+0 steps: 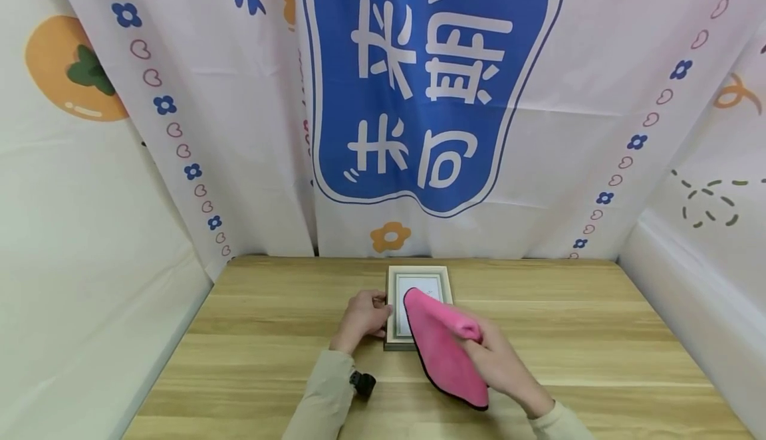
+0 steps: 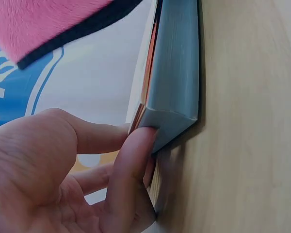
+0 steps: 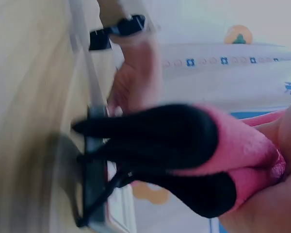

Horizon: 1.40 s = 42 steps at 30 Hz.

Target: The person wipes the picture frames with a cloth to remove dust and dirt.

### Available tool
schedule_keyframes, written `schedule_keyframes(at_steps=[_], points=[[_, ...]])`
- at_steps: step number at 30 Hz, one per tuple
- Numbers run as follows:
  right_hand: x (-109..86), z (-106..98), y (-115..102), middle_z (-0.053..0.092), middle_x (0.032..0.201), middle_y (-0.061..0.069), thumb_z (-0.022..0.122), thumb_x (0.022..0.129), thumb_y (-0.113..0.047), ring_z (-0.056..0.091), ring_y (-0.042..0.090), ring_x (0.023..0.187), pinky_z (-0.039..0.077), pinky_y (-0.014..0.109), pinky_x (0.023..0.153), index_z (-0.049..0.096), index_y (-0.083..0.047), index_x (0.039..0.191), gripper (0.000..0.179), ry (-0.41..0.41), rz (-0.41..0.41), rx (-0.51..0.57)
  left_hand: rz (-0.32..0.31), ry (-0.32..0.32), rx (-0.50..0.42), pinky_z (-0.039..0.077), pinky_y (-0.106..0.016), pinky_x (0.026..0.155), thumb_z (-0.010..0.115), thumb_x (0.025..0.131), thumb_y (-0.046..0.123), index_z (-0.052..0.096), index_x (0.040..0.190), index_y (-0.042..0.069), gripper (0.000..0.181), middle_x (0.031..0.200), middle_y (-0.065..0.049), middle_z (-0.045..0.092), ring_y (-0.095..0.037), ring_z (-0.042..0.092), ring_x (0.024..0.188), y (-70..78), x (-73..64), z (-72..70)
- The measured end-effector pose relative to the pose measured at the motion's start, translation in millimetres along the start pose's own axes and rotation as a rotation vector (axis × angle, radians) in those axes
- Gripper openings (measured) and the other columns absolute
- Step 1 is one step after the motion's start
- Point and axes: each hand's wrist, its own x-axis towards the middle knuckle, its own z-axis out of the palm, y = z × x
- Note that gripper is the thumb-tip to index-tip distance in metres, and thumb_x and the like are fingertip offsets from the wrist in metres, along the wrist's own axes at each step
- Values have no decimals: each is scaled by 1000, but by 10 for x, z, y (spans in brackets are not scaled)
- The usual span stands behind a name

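Observation:
A picture frame [image 1: 391, 294] with a cream border lies face up near the table's back edge. My left hand [image 1: 363, 319] grips its left side, and in the left wrist view the curled fingers [image 2: 131, 165] meet a corner of the thick grey-blue side [image 2: 174, 68]. My right hand [image 1: 499, 360] holds a pink cloth [image 1: 449, 353] with black edging, bunched at the top and hanging over the frame's lower right part. The right wrist view shows the folded cloth [image 3: 242, 141] with its black edge beside the frame, blurred. The cloth hides part of the frame's picture area.
The wood-grain table [image 1: 269, 333] extends to both sides of the frame. Behind it hangs a white curtain [image 1: 263, 161] with a blue printed panel. A black band [image 1: 362, 383] is on the left wrist.

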Motion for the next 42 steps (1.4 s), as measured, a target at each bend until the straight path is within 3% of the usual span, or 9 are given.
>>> schedule_keyframes(at_steps=[2,7,12,15,17,25,29,32,42], points=[[-31,-104,-4,42,87,10,54,103,7,37,4,68,37,21,63,31,-8,82,35,35,-16,-21,-9,11,27,62,-30,56,72,101,14,62,145,1,47,121,-17,69,-17,70,62,4,18,10],[-111,-361,11,61,107,10,55,106,4,46,1,75,47,21,72,60,-8,104,13,85,-59,-91,-14,21,65,61,-29,54,71,102,15,61,146,3,47,121,-17,69,-16,69,62,9,31,30],[-197,-529,46,67,121,12,53,101,12,57,6,87,49,24,73,64,-12,141,48,150,-77,-206,-8,22,92,60,-28,54,70,103,17,60,148,3,48,124,-17,68,-17,69,63,25,11,33],[-220,-534,97,72,131,12,54,93,18,63,8,106,55,22,81,64,-8,145,59,188,-116,-295,-2,34,122,60,-28,54,68,103,17,61,147,3,47,121,-15,67,-16,68,63,37,-5,32],[-226,-496,137,72,134,15,55,87,21,67,10,105,58,24,83,63,-4,145,64,187,-139,-347,1,47,139,60,-28,54,68,103,18,62,147,4,47,118,-12,67,-15,68,61,45,-14,30],[-266,-189,256,70,136,14,58,84,18,61,8,90,55,28,83,58,-5,152,72,-34,-74,-459,14,45,145,60,-30,57,68,103,19,61,148,4,48,116,-11,68,-15,68,62,45,-53,26],[-276,-63,322,68,141,15,59,87,14,71,20,113,57,41,104,59,2,149,62,-123,-99,-511,10,40,153,60,-30,58,67,104,20,60,149,4,48,121,-12,68,-15,69,61,46,-52,32],[-282,5,350,61,151,20,62,89,12,57,38,142,47,58,114,57,6,149,60,-158,-102,-548,11,37,158,60,-30,58,67,104,20,60,149,5,48,120,-11,67,-15,69,60,50,-49,35],[-265,101,305,56,156,21,61,92,10,53,39,147,44,59,116,57,3,150,58,-216,-58,-552,28,36,185,60,-29,56,66,104,19,64,147,6,45,82,-6,60,-15,67,56,57,-75,29]])
